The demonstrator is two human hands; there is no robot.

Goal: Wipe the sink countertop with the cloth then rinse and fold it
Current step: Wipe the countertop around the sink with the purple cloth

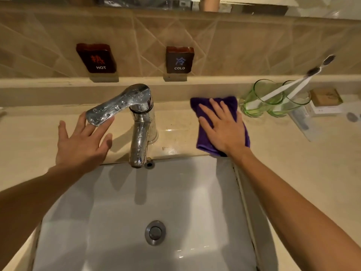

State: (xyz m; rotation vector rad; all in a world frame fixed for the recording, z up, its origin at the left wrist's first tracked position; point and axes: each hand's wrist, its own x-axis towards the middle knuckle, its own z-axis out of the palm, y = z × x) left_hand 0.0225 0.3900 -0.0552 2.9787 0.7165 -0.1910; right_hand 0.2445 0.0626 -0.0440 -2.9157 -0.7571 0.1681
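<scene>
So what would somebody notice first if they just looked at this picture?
Probably the purple cloth, bright against the beige countertop, with the right hand pressed flat on it just right of the tap. Next, the shiny tap itself, its lever swung left over the fingers of the open left hand. Behind it on the wall sit dark HOT and COLD signs.
</scene>
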